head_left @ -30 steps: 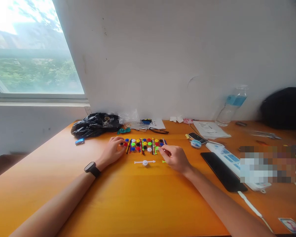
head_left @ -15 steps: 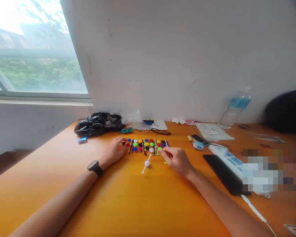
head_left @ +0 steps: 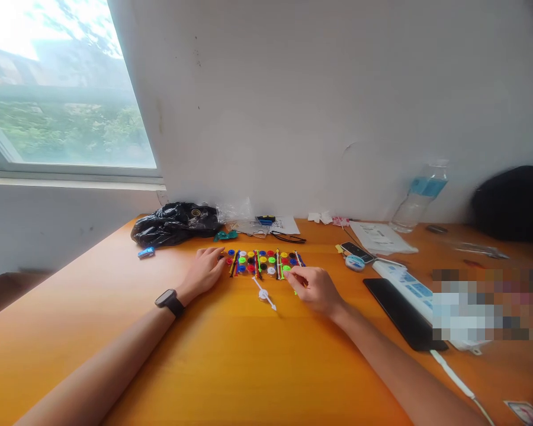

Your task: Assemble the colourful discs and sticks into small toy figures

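Observation:
Rows of small coloured round caps and thin coloured sticks (head_left: 262, 262) lie on the orange table (head_left: 231, 361). My left hand (head_left: 205, 269), a black watch on its wrist, rests at the left end of the rows, fingertips pinched on a dark cap. My right hand (head_left: 314, 287) sits at the right end, fingers curled and pinched near a green cap and a green stick. Between the hands, in front of the rows, lies a white spinner (head_left: 263, 293), a stick through a white disc, lying diagonally.
A black plastic bag (head_left: 174, 222) and clear wrappers lie by the wall. To the right are a water bottle (head_left: 418, 196), papers (head_left: 379, 235), a dark phone (head_left: 404, 313), a white power strip (head_left: 406, 283) with a cable and a black bag (head_left: 513, 201).
The white spinner has turned on the table, from lying level to steeply tilted and now diagonal the other way. Both hands have stayed by the ends of the rows.

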A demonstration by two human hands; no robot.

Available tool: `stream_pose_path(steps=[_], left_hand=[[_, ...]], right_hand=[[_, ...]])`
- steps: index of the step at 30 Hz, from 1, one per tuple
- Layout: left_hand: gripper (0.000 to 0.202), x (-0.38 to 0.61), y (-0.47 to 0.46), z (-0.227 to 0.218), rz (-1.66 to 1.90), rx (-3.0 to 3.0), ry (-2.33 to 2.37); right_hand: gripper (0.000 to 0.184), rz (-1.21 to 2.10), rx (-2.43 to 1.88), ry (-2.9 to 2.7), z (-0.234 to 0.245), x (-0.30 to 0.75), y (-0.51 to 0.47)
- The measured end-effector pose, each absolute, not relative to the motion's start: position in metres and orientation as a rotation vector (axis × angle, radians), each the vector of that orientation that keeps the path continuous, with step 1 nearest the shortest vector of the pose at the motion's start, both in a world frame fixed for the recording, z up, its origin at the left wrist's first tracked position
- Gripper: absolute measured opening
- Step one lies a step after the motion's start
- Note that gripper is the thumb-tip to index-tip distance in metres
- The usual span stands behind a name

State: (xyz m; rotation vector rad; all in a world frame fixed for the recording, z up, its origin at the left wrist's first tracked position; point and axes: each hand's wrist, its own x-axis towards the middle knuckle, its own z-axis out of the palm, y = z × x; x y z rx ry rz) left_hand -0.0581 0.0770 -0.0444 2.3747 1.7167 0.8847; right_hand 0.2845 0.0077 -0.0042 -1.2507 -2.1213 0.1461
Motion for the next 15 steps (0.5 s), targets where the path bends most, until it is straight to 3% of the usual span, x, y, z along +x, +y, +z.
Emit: stream_pose_path(steps=[9,15], left_hand=[[0.046,-0.063,0.078,-0.049,0.973,2.225,2.069],[0.042,-0.059,0.070,-0.034,0.910,2.194,2.183]], right_hand=[[0.042,0.165,-1.247,-2.133,-0.002,0.284,0.006],[0.020,0.314,-0.992,-2.220,0.003,0.271,-0.009]])
